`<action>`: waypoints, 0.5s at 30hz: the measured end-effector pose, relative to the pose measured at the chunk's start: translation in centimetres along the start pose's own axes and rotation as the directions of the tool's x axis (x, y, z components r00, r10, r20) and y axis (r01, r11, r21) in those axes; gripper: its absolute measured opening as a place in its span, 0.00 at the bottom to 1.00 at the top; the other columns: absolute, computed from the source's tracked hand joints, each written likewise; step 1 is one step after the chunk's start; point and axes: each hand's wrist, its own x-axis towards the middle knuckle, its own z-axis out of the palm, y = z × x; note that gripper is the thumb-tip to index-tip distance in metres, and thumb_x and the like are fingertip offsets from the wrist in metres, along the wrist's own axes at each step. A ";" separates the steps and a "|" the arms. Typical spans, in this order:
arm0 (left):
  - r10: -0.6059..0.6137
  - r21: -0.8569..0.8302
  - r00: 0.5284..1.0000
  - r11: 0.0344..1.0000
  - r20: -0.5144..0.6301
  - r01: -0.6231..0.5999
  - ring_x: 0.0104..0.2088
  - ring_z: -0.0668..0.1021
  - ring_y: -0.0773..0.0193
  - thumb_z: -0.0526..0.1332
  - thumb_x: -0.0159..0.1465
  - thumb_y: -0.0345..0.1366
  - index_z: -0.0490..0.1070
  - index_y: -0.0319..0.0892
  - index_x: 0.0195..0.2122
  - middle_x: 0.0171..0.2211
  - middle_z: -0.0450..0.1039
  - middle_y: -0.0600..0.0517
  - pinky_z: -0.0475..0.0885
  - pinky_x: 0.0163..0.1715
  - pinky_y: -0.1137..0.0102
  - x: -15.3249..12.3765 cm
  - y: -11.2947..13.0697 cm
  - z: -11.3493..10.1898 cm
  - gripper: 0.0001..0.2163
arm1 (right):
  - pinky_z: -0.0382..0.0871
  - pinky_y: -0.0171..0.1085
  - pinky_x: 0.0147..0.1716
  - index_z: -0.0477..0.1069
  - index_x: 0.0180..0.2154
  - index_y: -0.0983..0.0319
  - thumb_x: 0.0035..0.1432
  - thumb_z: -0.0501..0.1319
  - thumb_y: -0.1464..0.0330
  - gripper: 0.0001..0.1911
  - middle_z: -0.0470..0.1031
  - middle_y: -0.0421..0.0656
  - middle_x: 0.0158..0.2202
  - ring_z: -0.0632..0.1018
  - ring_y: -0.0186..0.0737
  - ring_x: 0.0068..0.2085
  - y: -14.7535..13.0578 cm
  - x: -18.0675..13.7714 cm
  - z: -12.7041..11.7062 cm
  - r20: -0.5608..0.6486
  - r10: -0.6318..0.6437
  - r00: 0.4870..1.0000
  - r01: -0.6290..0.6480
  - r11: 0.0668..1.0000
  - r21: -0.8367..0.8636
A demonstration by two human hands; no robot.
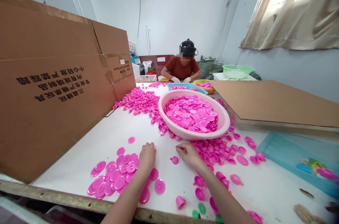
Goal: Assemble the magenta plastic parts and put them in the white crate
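White table (111, 139): left hand (147, 157) rests curled beside flat discs (116, 178); right hand (189, 154), fingers together, near caps (225, 153).

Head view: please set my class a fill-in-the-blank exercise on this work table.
The basin on the table holds flat ____ discs.
Unlike the co-worker's gloved hands, the left hand and right hand are ____.
Among pink ones, a few ____ caps lie at the near edge.
A tall ____ box stands on the left.
Missing: pink, bare, green, cardboard.
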 end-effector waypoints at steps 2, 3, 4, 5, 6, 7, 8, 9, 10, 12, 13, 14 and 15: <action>0.084 -0.231 0.996 0.969 -0.013 -0.084 0.34 0.71 0.64 0.44 0.61 0.33 0.66 0.40 0.33 0.32 0.69 0.48 0.62 0.31 0.71 -0.5 0.6 -0.3 0.11 | 0.65 0.33 0.25 0.72 0.36 0.65 0.51 0.54 0.64 0.15 0.73 0.44 0.26 0.73 0.37 0.26 -0.4 -0.2 0.0 0.040 0.041 0.998 -0.045 0.995 0.090; 0.131 -0.365 0.991 0.921 -0.034 -0.135 0.33 0.71 0.65 0.44 0.62 0.34 0.66 0.40 0.33 0.32 0.70 0.50 0.63 0.32 0.72 -0.8 1.2 -0.4 0.12 | 0.65 0.33 0.23 0.71 0.37 0.66 0.51 0.54 0.63 0.16 0.73 0.43 0.23 0.72 0.36 0.24 -0.7 -0.3 -0.1 0.080 0.066 0.995 -0.077 0.985 0.153; 0.166 -0.488 0.985 0.856 -0.056 -0.172 0.32 0.71 0.67 0.44 0.62 0.36 0.66 0.41 0.33 0.31 0.70 0.51 0.63 0.32 0.73 -1.0 1.8 -0.4 0.12 | 0.64 0.32 0.21 0.70 0.39 0.66 0.51 0.54 0.62 0.17 0.72 0.42 0.21 0.72 0.35 0.22 -1.0 -0.4 -0.1 0.133 0.082 0.988 -0.110 0.969 0.221; 0.176 -0.587 0.982 0.789 -0.068 -0.182 0.31 0.71 0.68 0.45 0.61 0.37 0.66 0.42 0.32 0.31 0.71 0.52 0.63 0.32 0.74 -1.3 2.4 -0.2 0.12 | 0.64 0.32 0.21 0.69 0.40 0.66 0.51 0.55 0.61 0.18 0.71 0.41 0.20 0.72 0.35 0.21 -1.2 -0.5 -0.1 0.189 0.087 0.978 -0.140 0.947 0.290; 0.164 -0.657 0.985 0.736 -0.061 -0.164 0.31 0.72 0.68 0.46 0.61 0.37 0.67 0.42 0.31 0.30 0.71 0.53 0.64 0.31 0.74 -1.4 3.1 0.1 0.11 | 0.64 0.32 0.20 0.68 0.41 0.66 0.50 0.56 0.61 0.19 0.71 0.41 0.20 0.72 0.34 0.21 -1.3 -0.6 -0.2 0.239 0.086 0.967 -0.169 0.921 0.350; 0.134 -0.700 0.990 0.704 -0.037 -0.122 0.30 0.72 0.68 0.47 0.60 0.37 0.67 0.41 0.30 0.29 0.71 0.53 0.64 0.31 0.75 -1.5 3.6 0.4 0.11 | 0.65 0.31 0.21 0.68 0.40 0.66 0.50 0.56 0.61 0.19 0.71 0.40 0.20 0.72 0.33 0.21 -1.4 -0.7 -0.1 0.272 0.088 0.958 -0.194 0.898 0.394; 0.103 -0.720 0.995 0.690 -0.006 -0.076 0.29 0.72 0.68 0.48 0.59 0.37 0.67 0.41 0.29 0.28 0.71 0.52 0.64 0.30 0.75 -1.6 4.1 0.8 0.10 | 0.65 0.31 0.21 0.68 0.39 0.67 0.49 0.58 0.61 0.18 0.71 0.40 0.20 0.72 0.32 0.21 -1.3 -0.7 -0.1 0.286 0.104 0.953 -0.222 0.881 0.418; 0.079 -0.724 0.997 0.688 0.019 -0.041 0.29 0.72 0.68 0.48 0.59 0.36 0.67 0.40 0.29 0.28 0.71 0.52 0.63 0.29 0.75 -1.6 4.4 1.2 0.10 | 0.66 0.31 0.20 0.68 0.37 0.67 0.48 0.59 0.63 0.16 0.71 0.40 0.19 0.71 0.32 0.20 -1.2 -0.7 0.0 0.284 0.135 0.949 -0.251 0.869 0.426; 0.064 -0.716 0.997 0.698 0.034 -0.021 0.28 0.72 0.68 0.49 0.58 0.36 0.67 0.40 0.28 0.27 0.71 0.52 0.63 0.29 0.75 -1.6 4.6 1.7 0.09 | 0.66 0.31 0.20 0.68 0.36 0.67 0.48 0.60 0.64 0.14 0.70 0.39 0.17 0.71 0.31 0.19 -0.9 -0.7 0.1 0.272 0.179 0.946 -0.284 0.861 0.422; 0.059 -0.675 0.997 0.738 0.047 -0.012 0.27 0.71 0.68 0.49 0.57 0.35 0.67 0.40 0.27 0.26 0.71 0.52 0.62 0.27 0.74 -1.6 4.7 2.4 0.09 | 0.66 0.31 0.19 0.68 0.34 0.68 0.48 0.60 0.68 0.11 0.69 0.38 0.15 0.70 0.31 0.17 -0.4 -0.5 0.3 0.261 0.257 0.930 -0.347 0.850 0.397; 0.065 -0.647 0.997 0.763 0.050 -0.018 0.27 0.71 0.68 0.50 0.57 0.35 0.67 0.40 0.27 0.25 0.71 0.52 0.62 0.27 0.74 -1.6 4.7 2.7 0.09 | 0.67 0.30 0.19 0.69 0.33 0.68 0.48 0.60 0.69 0.09 0.69 0.38 0.15 0.71 0.31 0.17 -0.1 -0.5 0.4 0.269 0.281 0.921 -0.369 0.847 0.381; 0.076 -0.615 0.996 0.788 0.050 -0.029 0.27 0.71 0.68 0.50 0.57 0.35 0.66 0.40 0.26 0.25 0.71 0.52 0.61 0.27 0.74 -1.6 4.7 2.9 0.08 | 0.67 0.30 0.19 0.69 0.33 0.68 0.48 0.59 0.70 0.08 0.69 0.39 0.16 0.71 0.31 0.17 0.1 -0.5 0.5 0.280 0.294 0.914 -0.385 0.848 0.365; 0.087 -0.581 0.995 0.813 0.050 -0.042 0.27 0.71 0.67 0.50 0.57 0.35 0.66 0.40 0.26 0.26 0.71 0.52 0.61 0.27 0.74 -1.6 4.6 3.2 0.09 | 0.67 0.30 0.19 0.69 0.32 0.68 0.49 0.59 0.71 0.07 0.70 0.39 0.16 0.71 0.30 0.18 0.2 -0.5 0.5 0.291 0.301 0.908 -0.394 0.850 0.350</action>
